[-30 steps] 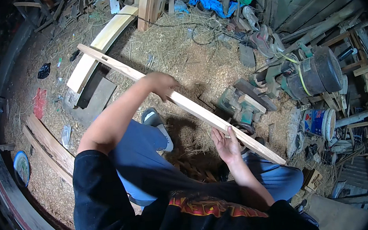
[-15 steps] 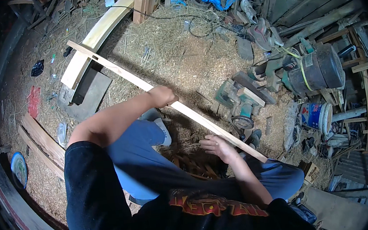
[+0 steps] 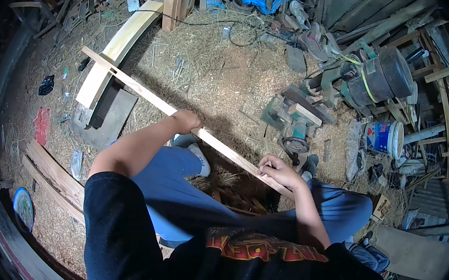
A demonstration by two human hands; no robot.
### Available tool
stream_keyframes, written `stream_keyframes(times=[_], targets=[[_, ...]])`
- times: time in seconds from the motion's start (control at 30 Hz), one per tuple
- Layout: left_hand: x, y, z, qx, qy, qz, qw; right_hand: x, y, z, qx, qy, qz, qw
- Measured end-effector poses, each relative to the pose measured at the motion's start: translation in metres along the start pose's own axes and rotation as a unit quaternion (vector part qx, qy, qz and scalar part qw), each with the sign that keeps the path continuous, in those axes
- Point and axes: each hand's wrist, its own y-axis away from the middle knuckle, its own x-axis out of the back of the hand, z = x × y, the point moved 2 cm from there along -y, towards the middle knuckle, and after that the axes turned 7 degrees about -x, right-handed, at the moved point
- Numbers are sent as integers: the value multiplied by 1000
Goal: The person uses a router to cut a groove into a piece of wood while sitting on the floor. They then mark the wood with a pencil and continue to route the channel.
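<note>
A long pale wooden strip (image 3: 142,88) with a slot cut near its far end slants from the far left down toward my right thigh. My left hand (image 3: 186,121) is wrapped around it near the middle. Close to its near end, my right hand (image 3: 280,172) has its fingers bent and drawn together on the strip; the exact fingertip contact is partly hidden. The far end of the strip lies across a curved pale wooden beam (image 3: 128,32) at the upper left.
A green machine with a handwheel (image 3: 296,144) stands right of centre, beside a dark motor (image 3: 385,78) with a yellow belt. Further right lies a paint bucket (image 3: 394,139). Wood shavings cover the floor (image 3: 223,80). Curved wooden pieces (image 3: 56,177) lie at the left.
My right hand has gone from spread fingers beside the strip to bent fingers on it. The strip's near end and my left hand have shifted left.
</note>
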Motion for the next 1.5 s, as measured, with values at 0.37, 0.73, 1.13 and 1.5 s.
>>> stream_keyframes(times=[0.37, 0.73, 1.13, 1.5], targets=[[3, 0, -16, 64, 27, -1, 998, -8, 5, 65, -212, 411, 200, 864], [18, 20, -45, 69, -6, 9, 998, 4, 22, 112, -267, 352, 357, 823], [34, 14, -20, 62, 6, -3, 998, -5, 36, 75, -28, 338, 403, 850], [58, -35, 80, -81, 11, 78, 994, -10, 34, 30, 47, 256, 389, 884]])
